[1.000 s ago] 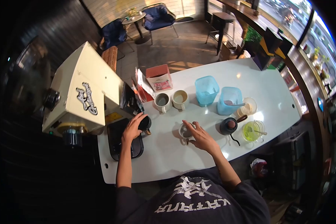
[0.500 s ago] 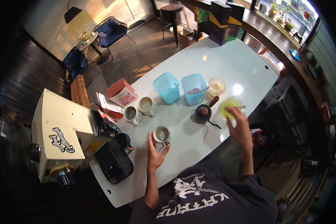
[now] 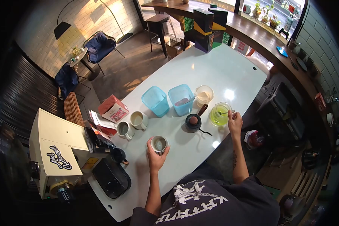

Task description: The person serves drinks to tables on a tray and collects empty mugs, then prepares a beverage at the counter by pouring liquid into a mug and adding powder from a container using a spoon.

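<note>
While the small cup (image 3: 159, 143) is at the white table (image 3: 184, 160), the left hand (image 3: 157, 159) grasps it by the sides. The right hand (image 3: 235, 122) pinches the spoon (image 3: 225, 113) in the green-filled jug (image 3: 217, 122). One black kettle (image 3: 192, 125) stands between cup and jug.

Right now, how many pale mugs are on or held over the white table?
3: the first mug in the left hand, the second mug and third mug side by side near the red box. The cream machine could hide others.
</note>
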{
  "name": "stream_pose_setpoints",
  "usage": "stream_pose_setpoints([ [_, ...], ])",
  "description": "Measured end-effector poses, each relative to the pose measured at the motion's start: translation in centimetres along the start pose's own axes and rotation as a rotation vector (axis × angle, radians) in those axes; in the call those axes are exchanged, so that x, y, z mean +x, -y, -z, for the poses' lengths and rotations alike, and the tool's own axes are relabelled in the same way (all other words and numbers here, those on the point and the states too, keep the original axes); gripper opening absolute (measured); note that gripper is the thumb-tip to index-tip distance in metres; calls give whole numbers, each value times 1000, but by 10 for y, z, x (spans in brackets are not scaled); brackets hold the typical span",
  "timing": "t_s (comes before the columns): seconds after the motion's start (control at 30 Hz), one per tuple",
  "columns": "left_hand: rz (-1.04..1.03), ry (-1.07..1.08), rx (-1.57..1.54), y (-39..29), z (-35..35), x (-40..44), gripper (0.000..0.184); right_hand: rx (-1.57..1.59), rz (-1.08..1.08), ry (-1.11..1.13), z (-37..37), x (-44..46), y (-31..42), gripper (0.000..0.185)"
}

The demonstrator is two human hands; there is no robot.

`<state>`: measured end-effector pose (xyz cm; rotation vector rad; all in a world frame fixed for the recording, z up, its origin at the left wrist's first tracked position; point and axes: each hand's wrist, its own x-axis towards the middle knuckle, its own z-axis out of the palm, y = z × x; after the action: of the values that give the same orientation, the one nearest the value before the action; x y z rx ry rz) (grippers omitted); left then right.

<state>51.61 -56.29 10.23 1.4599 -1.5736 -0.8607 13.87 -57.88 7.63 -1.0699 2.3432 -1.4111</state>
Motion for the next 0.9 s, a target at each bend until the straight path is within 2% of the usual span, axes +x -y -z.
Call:
stream_pose_setpoints([
  [0.07,-20,24,10,-6,-2,2,75,25,-77,-62,-9,5,-1,48],
  [0.17,-72,-19,4,-12,-9,2,73,184,-37,-163,-19,7,1,48],
  [0.43,-88,-39,-23,-21,-9,1,69,202,-99,-118,-15,13,-6,36],
  [0.5,-88,-44,-19,-21,-9,1,69,140,-124,-75,-2,18,-3,26],
  [0.53,-87,-44,-10,-20,-8,1,69,286,-68,-138,-3,22,-6,33],
  [0.57,-89,-45,-14,-20,-9,1,69,285,-64,-140,3,26,-7,33],
  [0.63,-112,-65,2,-20,-10,1,69,452,-65,-109,28,31,10,30],
  [0.77,-105,-46,-24,-22,-10,3,69,410,32,49,81,39,54,21],
  [0.9,-109,-44,-39,-22,-13,2,67,338,111,73,112,30,118,22],
])
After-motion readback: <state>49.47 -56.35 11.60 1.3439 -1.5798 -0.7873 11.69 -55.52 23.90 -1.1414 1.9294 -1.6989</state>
